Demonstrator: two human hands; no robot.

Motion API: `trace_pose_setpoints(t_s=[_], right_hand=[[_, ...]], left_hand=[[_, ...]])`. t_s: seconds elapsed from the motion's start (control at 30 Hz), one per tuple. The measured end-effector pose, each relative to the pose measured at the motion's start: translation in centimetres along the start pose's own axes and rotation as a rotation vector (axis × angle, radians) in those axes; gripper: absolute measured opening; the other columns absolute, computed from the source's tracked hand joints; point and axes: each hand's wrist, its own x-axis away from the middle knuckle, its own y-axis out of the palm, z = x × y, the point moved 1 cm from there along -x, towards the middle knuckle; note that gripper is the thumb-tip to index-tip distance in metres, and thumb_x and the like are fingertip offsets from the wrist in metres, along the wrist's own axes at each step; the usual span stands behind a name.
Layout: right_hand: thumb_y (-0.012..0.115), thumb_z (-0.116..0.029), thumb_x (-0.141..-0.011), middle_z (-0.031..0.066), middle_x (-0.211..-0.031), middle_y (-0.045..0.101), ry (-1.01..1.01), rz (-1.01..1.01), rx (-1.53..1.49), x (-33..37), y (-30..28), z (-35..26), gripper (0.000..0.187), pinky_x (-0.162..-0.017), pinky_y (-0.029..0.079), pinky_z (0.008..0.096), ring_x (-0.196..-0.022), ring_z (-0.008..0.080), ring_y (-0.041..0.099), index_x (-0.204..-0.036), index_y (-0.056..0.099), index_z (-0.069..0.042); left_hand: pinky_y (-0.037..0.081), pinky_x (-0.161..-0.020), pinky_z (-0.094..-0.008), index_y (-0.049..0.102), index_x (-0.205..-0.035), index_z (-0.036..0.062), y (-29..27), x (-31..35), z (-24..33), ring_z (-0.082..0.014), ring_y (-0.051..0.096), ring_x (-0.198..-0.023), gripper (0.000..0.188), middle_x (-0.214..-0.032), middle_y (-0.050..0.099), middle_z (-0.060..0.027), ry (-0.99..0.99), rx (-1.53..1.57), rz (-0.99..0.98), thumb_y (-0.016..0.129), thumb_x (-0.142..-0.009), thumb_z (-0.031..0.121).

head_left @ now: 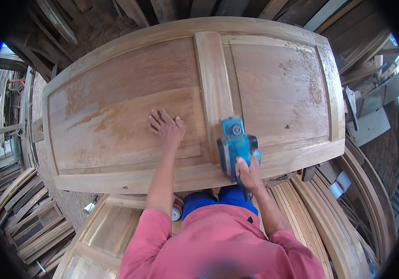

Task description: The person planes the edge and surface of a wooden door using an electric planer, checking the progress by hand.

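Observation:
A large panelled wooden door (212,69) lies flat in front of me, with a wide left panel, a narrower right panel and a crosspiece between them. My left hand (167,129) rests on the left panel, fingers spread, holding nothing. My right hand (249,173) is wrapped round the rear handle of a blue electric planer (236,139). The planer sits over the near end of the crosspiece, where it meets the near edge of the frame. Its underside is hidden. Fine shavings (315,81) are scattered over both panels, thickest at the right.
Another panelled door (99,253) lies low at my left, with a round tin (176,208) beside my leg. Long boards (322,214) are stacked at my right. Wood pieces (36,228) pile up at the far left, and more timber (171,10) lines the back.

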Motion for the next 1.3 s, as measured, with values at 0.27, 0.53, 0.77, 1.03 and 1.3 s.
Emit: trace_pose_setpoints(t_s=[0.27, 0.53, 0.77, 1.03, 1.3], right_hand=[[0.058, -0.038, -0.098, 0.0079, -0.061, 0.059, -0.018, 0.072, 0.025, -6.2, 0.8, -3.1, 0.04, -0.053, 0.047, 0.0373, -0.054, 0.0201, 0.059, -0.087, 0.061, 0.001], [0.057, -0.042, -0.1, 0.0075, -0.058, 0.058, -0.136, 0.094, 0.024, -23.0, 2.1, -13.4, 0.051, -0.049, 0.047, 0.0355, -0.05, 0.0178, 0.058, -0.073, 0.061, 0.001], [0.059, -0.046, -0.099, 0.0084, -0.061, 0.059, -0.182, 0.116, -0.124, -36.7, 3.2, -19.2, 0.053, -0.047, 0.045, 0.0341, -0.05, 0.0173, 0.057, -0.073, 0.06, 0.001], [0.064, -0.046, -0.097, 0.0089, -0.064, 0.06, -0.192, 0.138, -0.214, -44.0, 2.3, -22.6, 0.054, -0.049, 0.046, 0.0332, -0.052, 0.0181, 0.058, -0.074, 0.061, 0.003], [0.06, -0.048, -0.1, 0.0035, -0.067, 0.057, -0.099, 0.043, -0.296, -26.1, -2.3, -13.0, 0.048, -0.046, 0.042, 0.0284, -0.051, 0.0119, 0.053, -0.096, 0.063, -0.001]], left_hand=[[0.012, -0.121, -0.0662, 0.03, -0.152, -0.007, 1.3, -2.8, 4.0, -0.0535, 0.016, -0.151, 0.075, -0.163, 0.02, -0.0351, -0.008, -0.014, 0.067, 0.055, -0.095, 0.035], [0.01, -0.122, -0.0639, 0.033, -0.152, -0.0076, 0.4, -3.1, 4.4, -0.0517, 0.015, -0.152, 0.076, -0.163, 0.02, -0.0342, -0.007, 0.001, 0.063, 0.055, -0.094, 0.036], [0.008, -0.121, -0.0657, 0.034, -0.15, -0.011, -0.2, -3.1, 4.6, -0.0527, 0.016, -0.151, 0.077, -0.161, 0.022, -0.0369, -0.017, 0.034, 0.025, 0.054, -0.093, 0.036], [0.012, -0.119, -0.0689, 0.032, -0.151, -0.0091, 0.3, -3.2, 4.4, -0.0564, 0.019, -0.149, 0.076, -0.16, 0.023, -0.0387, -0.004, 0.066, 0.056, 0.053, -0.093, 0.035], [0.01, -0.121, -0.0657, 0.031, -0.154, -0.0071, 0.5, -3.2, 4.0, -0.0521, 0.016, -0.152, 0.077, -0.162, 0.022, -0.0347, -0.027, 0.036, 0.057, 0.054, -0.095, 0.037]])
